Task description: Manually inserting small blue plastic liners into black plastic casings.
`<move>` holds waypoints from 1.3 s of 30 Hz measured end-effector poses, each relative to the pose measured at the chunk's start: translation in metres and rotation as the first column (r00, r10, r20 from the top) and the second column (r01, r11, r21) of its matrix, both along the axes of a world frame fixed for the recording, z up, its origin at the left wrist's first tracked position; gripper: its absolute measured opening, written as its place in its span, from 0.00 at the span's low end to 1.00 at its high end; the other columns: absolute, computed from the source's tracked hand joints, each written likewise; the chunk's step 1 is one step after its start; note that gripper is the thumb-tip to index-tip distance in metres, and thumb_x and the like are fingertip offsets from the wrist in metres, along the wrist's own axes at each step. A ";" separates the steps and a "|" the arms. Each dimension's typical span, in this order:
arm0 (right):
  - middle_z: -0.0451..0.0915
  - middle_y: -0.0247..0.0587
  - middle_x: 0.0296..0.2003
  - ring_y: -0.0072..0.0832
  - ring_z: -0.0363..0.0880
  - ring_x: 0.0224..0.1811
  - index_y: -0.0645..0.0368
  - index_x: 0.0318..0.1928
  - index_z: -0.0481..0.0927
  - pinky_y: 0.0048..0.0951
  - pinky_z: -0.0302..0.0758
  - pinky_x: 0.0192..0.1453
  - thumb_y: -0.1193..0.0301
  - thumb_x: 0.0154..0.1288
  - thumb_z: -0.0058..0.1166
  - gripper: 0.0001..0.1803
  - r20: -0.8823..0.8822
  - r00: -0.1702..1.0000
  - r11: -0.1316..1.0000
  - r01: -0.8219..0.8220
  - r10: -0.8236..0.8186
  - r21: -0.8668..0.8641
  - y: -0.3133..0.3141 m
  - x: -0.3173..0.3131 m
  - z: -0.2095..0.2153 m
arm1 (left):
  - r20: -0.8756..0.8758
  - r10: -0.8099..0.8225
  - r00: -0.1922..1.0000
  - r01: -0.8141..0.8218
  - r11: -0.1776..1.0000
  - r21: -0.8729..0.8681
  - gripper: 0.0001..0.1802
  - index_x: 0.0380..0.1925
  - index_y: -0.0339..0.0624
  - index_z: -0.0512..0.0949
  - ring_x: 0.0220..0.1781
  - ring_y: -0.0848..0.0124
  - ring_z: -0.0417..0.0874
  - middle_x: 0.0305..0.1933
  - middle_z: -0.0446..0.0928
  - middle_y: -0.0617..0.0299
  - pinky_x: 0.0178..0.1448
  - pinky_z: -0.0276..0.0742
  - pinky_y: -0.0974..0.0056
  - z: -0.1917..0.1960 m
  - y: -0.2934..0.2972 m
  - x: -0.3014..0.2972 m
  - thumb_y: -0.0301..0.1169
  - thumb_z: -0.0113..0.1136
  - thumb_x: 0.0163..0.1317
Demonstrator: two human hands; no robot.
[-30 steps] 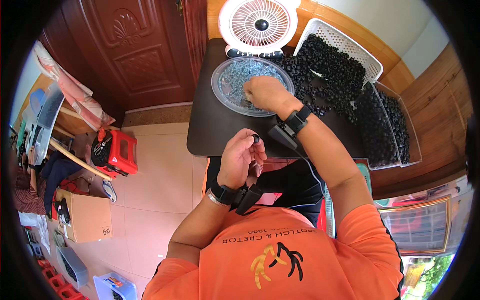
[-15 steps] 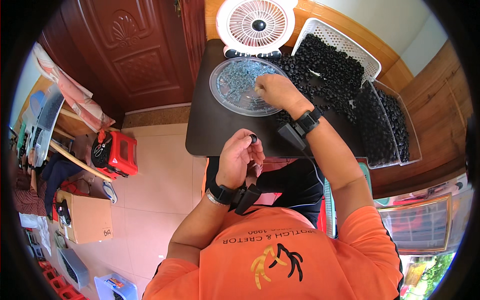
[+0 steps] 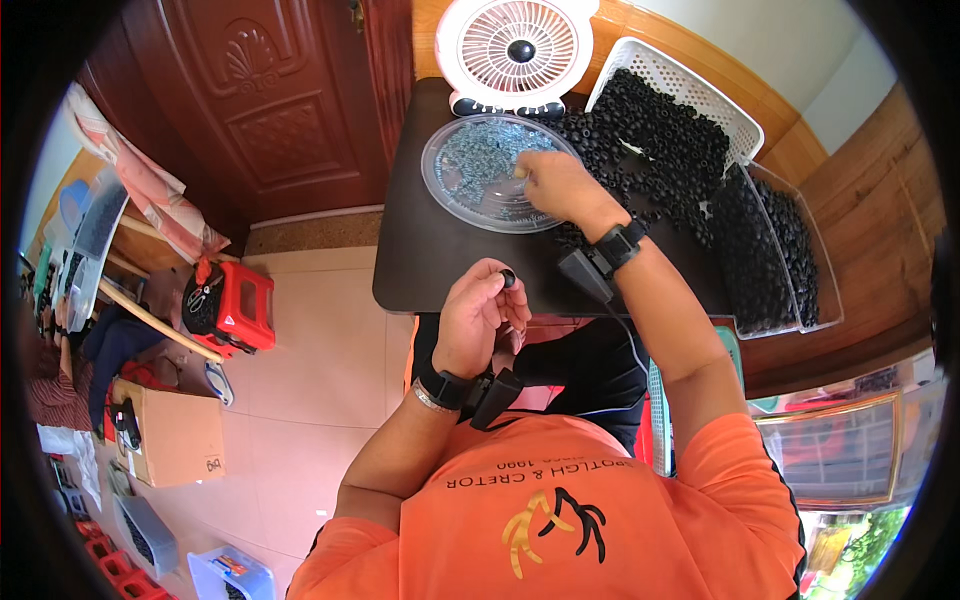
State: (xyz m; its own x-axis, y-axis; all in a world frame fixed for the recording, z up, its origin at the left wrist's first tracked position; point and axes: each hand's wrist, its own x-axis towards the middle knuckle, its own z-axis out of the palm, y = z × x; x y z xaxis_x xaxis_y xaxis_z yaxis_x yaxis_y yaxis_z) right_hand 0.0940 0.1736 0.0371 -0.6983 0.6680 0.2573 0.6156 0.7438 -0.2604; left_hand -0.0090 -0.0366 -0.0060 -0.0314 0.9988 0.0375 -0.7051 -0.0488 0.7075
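Observation:
Between the thumb and fingers of my left hand [image 3: 472,312] is a small black round plastic part [image 3: 508,278], held just off the table's near edge. My right hand [image 3: 562,186] reaches over a round clear tray [image 3: 436,196], its fingertips pinched together low among the pieces. Whatever they grip, if anything, is too small to make out. Small shiny bluish metal pieces [image 3: 475,160], which look like screws, spread across the tray. To the right of the tray lies a big heap of black round plastic parts [image 3: 650,125], several with holes through them.
A pink-and-white fan [image 3: 520,50] stands behind the tray on the dark table [image 3: 410,270]. At right are a white perforated basket [image 3: 735,125] and a clear bin [image 3: 815,255] of black parts. A red case [image 3: 245,305] and cardboard box [image 3: 180,435] sit on the floor left.
My right hand has shifted very slightly to the right over the tray, fingers still pinched. My left hand keeps its place with the black part.

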 end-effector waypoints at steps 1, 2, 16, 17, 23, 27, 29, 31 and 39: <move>0.81 0.52 0.32 0.49 0.79 0.38 0.62 0.35 0.79 0.41 0.75 0.44 0.76 0.53 0.51 0.09 0.002 1.000 1.000 -0.001 0.001 0.000 0.002 0.004 0.002 | 0.008 -0.006 1.000 0.006 1.000 -0.010 0.10 0.34 0.39 0.70 0.31 0.66 0.77 0.30 0.74 0.57 0.35 0.71 0.66 -0.001 0.000 0.000 0.35 0.45 0.64; 0.81 0.53 0.33 0.49 0.79 0.38 0.62 0.37 0.79 0.41 0.75 0.44 0.76 0.55 0.50 0.09 -0.089 0.996 1.000 -0.011 0.012 0.010 0.004 0.009 0.005 | 0.010 -0.005 1.000 0.005 1.000 -0.010 0.10 0.34 0.39 0.70 0.31 0.66 0.77 0.30 0.74 0.57 0.35 0.71 0.66 -0.001 0.000 0.000 0.35 0.45 0.64; 0.80 0.39 0.26 0.22 0.75 0.26 0.65 0.38 0.79 0.28 0.75 0.34 0.70 0.63 0.55 0.09 -0.252 0.962 0.944 0.012 -0.101 -0.331 0.005 0.028 0.009 | -0.052 0.038 0.998 -0.039 0.999 -0.008 0.10 0.35 0.39 0.71 0.30 0.67 0.76 0.30 0.73 0.57 0.34 0.70 0.67 0.005 0.001 0.005 0.35 0.46 0.63; 0.79 0.37 0.27 0.21 0.75 0.27 0.65 0.37 0.79 0.26 0.75 0.34 0.70 0.64 0.54 0.09 -0.305 0.948 0.915 -0.038 -0.095 -0.402 0.007 0.028 0.006 | -0.055 0.034 0.998 -0.034 0.999 -0.007 0.10 0.35 0.39 0.71 0.30 0.67 0.76 0.30 0.73 0.57 0.34 0.70 0.67 0.006 0.001 0.007 0.35 0.46 0.63; 0.80 0.35 0.28 0.20 0.76 0.29 0.65 0.38 0.77 0.23 0.76 0.35 0.69 0.67 0.52 0.10 -0.349 0.927 0.823 -0.087 -0.140 -0.561 0.002 0.027 0.008 | -0.108 0.053 0.993 -0.055 0.998 -0.012 0.11 0.36 0.39 0.71 0.30 0.69 0.76 0.31 0.75 0.59 0.33 0.70 0.68 0.010 0.006 0.007 0.36 0.47 0.65; 0.80 0.35 0.30 0.19 0.75 0.30 0.63 0.39 0.77 0.23 0.75 0.37 0.68 0.67 0.52 0.10 -0.460 0.876 0.725 -0.221 -0.146 -0.652 0.001 0.030 0.015 | -0.202 0.110 0.973 -0.098 0.993 0.070 0.10 0.36 0.40 0.72 0.31 0.70 0.78 0.35 0.77 0.57 0.33 0.71 0.69 0.029 0.038 -0.004 0.36 0.48 0.65; 0.80 0.35 0.31 0.19 0.75 0.31 0.63 0.39 0.77 0.23 0.75 0.38 0.67 0.67 0.52 0.10 -0.484 0.863 0.730 -0.237 -0.146 -0.641 0.004 0.031 0.021 | -0.226 0.137 0.964 -0.116 0.988 0.102 0.10 0.36 0.40 0.72 0.31 0.69 0.78 0.37 0.78 0.56 0.33 0.71 0.69 0.042 0.066 -0.011 0.35 0.48 0.65; 0.80 0.34 0.32 0.19 0.75 0.32 0.62 0.40 0.77 0.23 0.74 0.39 0.66 0.67 0.53 0.11 -0.511 0.847 0.736 -0.254 -0.143 -0.627 0.006 0.032 0.028 | -0.231 0.141 0.963 -0.125 0.989 0.080 0.10 0.36 0.40 0.73 0.33 0.68 0.80 0.39 0.79 0.56 0.33 0.73 0.68 0.051 0.098 -0.019 0.35 0.49 0.64; 0.78 0.30 0.34 0.18 0.73 0.36 0.63 0.40 0.78 0.24 0.72 0.43 0.64 0.68 0.53 0.13 -0.610 0.779 0.801 -0.269 -0.145 -0.534 0.026 0.036 0.019 | -0.186 0.012 0.982 -0.009 1.000 0.020 0.11 0.38 0.37 0.73 0.32 0.65 0.81 0.36 0.77 0.56 0.31 0.76 0.68 0.053 0.165 -0.019 0.33 0.47 0.66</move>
